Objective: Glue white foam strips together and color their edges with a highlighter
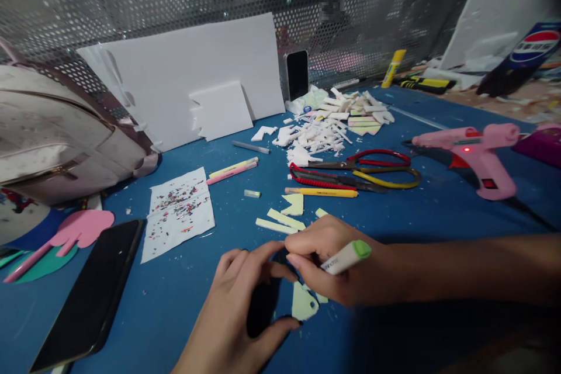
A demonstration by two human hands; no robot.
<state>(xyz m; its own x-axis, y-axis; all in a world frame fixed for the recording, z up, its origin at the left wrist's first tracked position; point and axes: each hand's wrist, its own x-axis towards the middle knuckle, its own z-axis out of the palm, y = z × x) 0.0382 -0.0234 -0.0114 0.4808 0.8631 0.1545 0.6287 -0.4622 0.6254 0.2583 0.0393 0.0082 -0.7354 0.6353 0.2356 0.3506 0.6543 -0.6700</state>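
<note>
My right hand point(326, 257) is closed around a white marker point(344, 259) with a green end, its writing tip hidden behind the fingers and pointed down at a small pale green foam-board piece point(303, 302). That piece lies on the blue table and has a hole near one corner. My left hand point(249, 292) steadies it, thumb at the lower edge and forefinger near the upper part. Just beyond my hands lie pale green strips point(280, 222) and a notched pale green piece point(293, 205). A small clear-green marker cap point(252, 193) rests farther off.
Scissors point(377, 169), a red-black cutter point(319, 177), and an orange marker point(324, 192) lie ahead. White scraps point(324, 134) are heaped behind. A pink glue gun point(477, 158) stands right, its light red. Left are a phone point(92, 292), a speckled tissue point(180, 210) and a bag point(56, 134).
</note>
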